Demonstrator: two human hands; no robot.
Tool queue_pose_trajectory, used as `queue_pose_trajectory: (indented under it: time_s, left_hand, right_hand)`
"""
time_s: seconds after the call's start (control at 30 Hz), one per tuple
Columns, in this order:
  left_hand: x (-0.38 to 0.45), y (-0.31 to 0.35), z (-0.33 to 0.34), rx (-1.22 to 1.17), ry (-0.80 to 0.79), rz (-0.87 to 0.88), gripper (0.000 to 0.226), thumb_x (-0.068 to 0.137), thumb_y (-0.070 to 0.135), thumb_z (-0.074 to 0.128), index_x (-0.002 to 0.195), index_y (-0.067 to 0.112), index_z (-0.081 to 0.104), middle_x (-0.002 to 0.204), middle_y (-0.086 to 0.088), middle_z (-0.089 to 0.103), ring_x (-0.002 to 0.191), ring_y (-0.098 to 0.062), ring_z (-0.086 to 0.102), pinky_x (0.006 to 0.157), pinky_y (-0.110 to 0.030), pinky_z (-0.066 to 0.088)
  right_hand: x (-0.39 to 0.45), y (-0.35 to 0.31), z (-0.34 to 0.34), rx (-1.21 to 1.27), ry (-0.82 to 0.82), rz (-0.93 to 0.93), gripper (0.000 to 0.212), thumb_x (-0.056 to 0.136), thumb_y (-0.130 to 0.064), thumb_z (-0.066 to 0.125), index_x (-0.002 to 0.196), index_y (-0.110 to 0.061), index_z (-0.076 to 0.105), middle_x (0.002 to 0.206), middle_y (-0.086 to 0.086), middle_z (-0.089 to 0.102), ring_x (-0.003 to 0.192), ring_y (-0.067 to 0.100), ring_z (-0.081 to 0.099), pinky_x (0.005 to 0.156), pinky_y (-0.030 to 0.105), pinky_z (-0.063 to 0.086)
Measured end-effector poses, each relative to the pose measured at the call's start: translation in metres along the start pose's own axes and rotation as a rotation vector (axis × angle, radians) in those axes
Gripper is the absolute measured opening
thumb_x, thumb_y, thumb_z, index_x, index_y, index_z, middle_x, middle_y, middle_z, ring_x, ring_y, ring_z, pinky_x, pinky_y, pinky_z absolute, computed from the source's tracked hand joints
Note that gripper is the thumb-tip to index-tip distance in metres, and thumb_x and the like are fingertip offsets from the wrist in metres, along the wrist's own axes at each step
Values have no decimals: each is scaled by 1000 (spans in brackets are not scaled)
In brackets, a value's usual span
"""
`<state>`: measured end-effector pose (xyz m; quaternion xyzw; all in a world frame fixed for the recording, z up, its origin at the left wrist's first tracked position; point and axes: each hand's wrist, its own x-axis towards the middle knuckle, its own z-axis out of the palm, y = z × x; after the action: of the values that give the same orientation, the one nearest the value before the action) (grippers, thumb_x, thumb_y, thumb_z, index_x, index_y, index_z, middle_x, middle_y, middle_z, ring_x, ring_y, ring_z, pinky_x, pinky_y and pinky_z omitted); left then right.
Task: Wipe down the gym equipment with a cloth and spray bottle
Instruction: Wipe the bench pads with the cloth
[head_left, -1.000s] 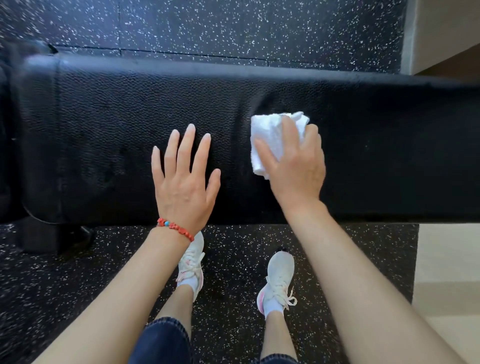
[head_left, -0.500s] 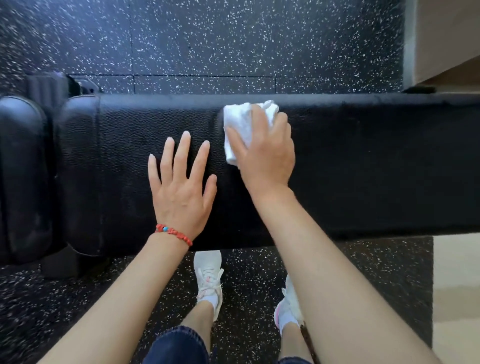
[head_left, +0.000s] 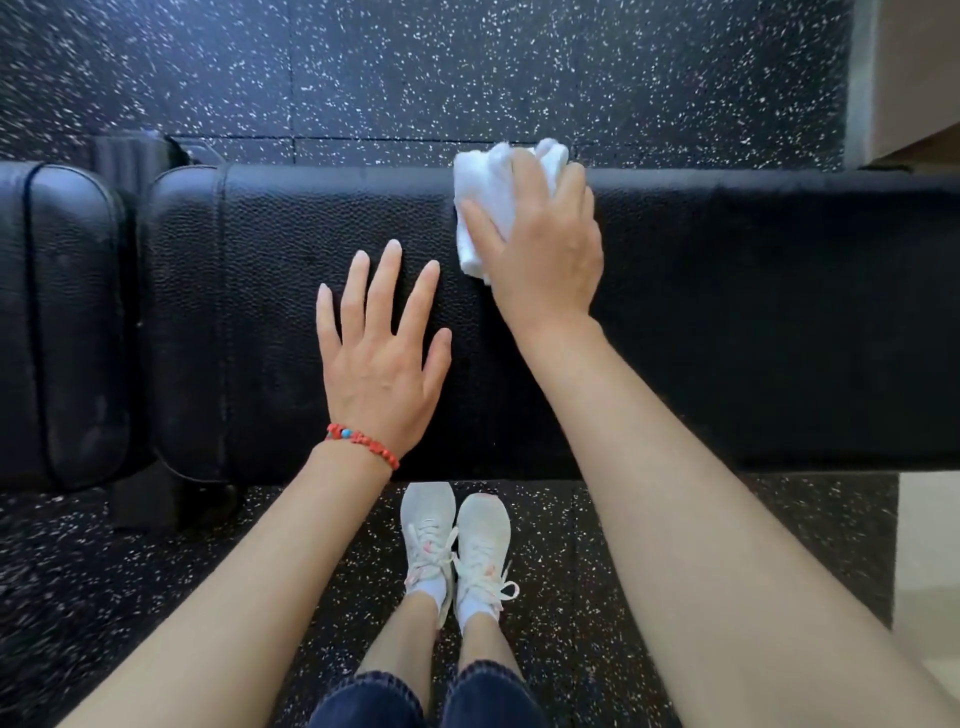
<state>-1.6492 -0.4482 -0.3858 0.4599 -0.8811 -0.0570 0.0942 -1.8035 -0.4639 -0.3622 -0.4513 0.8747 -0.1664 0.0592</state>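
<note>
The white cloth (head_left: 501, 208) is a soft, light, bunched towel that gives under pressure; judging by its folds, it handles best gathered under the palm with the fingers spread over the top, since a loose corner would drag and bunch on the pebbled vinyl. It lies at the far edge of the black padded surface (head_left: 727, 322), with its upper folds lapping over that edge. The right hand (head_left: 540, 244) presses down on it, fingers curled over the bundle and grasping it. The left hand (head_left: 382, 343) lies flat on the surface near its middle, fingers straight and spread, holding nothing, apparently as a brace. A red beaded bracelet (head_left: 362, 443) circles that wrist. No spray bottle is in view.

Compared with half a second ago, the cloth and right hand have travelled further toward the far edge, while the left hand stays planted, and the two white sneakers (head_left: 454, 540) now stand side by side, touching.
</note>
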Motion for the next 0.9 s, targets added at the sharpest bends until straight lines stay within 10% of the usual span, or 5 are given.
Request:
queue_pose_trajectory:
  time_s: [0.4,0.7,0.9]
  left_hand:
    - [-29,-31,-10,38,11,-36,48,93,33,42,138,17,42,146,-14,38,134,-33,29,109,-53,19]
    - [-28,-32,-10,41,-13,-35,48,93,34,41,139,18,42,147,-13,37,135,-33,29,109,-54,19]
    - [-32,-41,-24,-49,-23,16,48,93,32,42,137,14,44,146,-14,38,135,-32,30,110,-52,19]
  right_hand:
    - [-9,78,-31,-10,80,379,52,87,-49,50,128,-16,46,119,17,46,105,31,47,79,38,42]
    - [-59,32,-11,-77,76,-71,43,81,-48,53,103,-12,58,82,17,56,67,31,55,53,32,45]
    - [-73,61,-33,-1,35,422,51,86,-47,52,126,-16,47,114,18,46,99,31,47,70,32,34]
